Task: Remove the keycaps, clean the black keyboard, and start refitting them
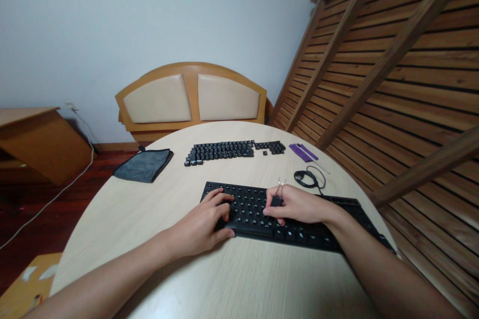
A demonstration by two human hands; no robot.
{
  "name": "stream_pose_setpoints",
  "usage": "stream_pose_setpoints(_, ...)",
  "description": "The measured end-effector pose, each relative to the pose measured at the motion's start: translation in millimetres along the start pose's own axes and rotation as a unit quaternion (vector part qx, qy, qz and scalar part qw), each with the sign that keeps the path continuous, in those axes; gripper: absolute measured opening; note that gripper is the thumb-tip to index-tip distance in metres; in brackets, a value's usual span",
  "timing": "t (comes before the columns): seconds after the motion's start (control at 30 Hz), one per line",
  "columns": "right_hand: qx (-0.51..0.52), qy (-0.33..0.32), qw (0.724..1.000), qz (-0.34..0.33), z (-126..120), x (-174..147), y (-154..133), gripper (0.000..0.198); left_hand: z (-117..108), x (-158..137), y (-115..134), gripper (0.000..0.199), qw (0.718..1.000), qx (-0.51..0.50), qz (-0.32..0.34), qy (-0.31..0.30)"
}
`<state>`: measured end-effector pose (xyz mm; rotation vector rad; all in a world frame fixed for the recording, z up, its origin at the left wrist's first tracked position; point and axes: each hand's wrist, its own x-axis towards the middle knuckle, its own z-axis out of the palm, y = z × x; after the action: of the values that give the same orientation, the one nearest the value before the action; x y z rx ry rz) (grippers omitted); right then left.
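Observation:
A black keyboard lies on the table, its left part stripped of keycaps so that rows of switches show. My left hand holds the keyboard's left end, fingers bent over the switches and thumb along the near edge. In my right hand is a keycap puller with a black handle, pinched between thumb and fingers over the middle of the keyboard. Its upper wire prongs stick up above the hand; the lower end is mostly hidden. Some keycaps along the bottom row are still on the keyboard, right of that hand.
Removed keycaps stand in rows behind the keyboard, with a smaller group beside them. A grey cloth lies at left. Purple strips and a coiled black cable lie at right. Slatted wood leans close to the table's right edge.

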<state>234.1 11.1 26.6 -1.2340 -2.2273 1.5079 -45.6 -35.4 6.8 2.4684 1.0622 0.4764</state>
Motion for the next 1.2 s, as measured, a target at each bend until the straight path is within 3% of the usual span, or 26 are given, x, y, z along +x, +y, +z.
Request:
stream_pose_setpoints(0.23,-0.053,0.001,0.999,-0.004,6,-1,-12,0.035,7,2,5,0.024,0.998,0.053,-0.006,0.02)
stream_pose_setpoints(0.4,-0.02,-0.026,0.999,-0.019,8,-8,-8,0.034,9,1,8,0.021,0.994,0.104,0.017,0.023)
stream_pose_setpoints(0.6,0.0,0.066,0.996,-0.061,30,-5,4,0.038,10,-2,7,0.024,0.987,0.156,0.026,0.035)
stream_pose_setpoints(0.73,0.057,0.128,0.988,-0.071,50,6,13,0.041,11,1,-3,0.032,0.978,0.181,0.095,0.03)
stream_pose_setpoints(0.87,0.068,0.134,0.985,-0.089,57,11,17,0.043,16,4,-13,0.024,0.971,0.166,0.17,-0.003)
stream_pose_setpoints(1.2,0.137,0.137,0.976,-0.103,55,13,14,0.052,22,3,-17,0.02,0.975,0.134,0.178,0.01)
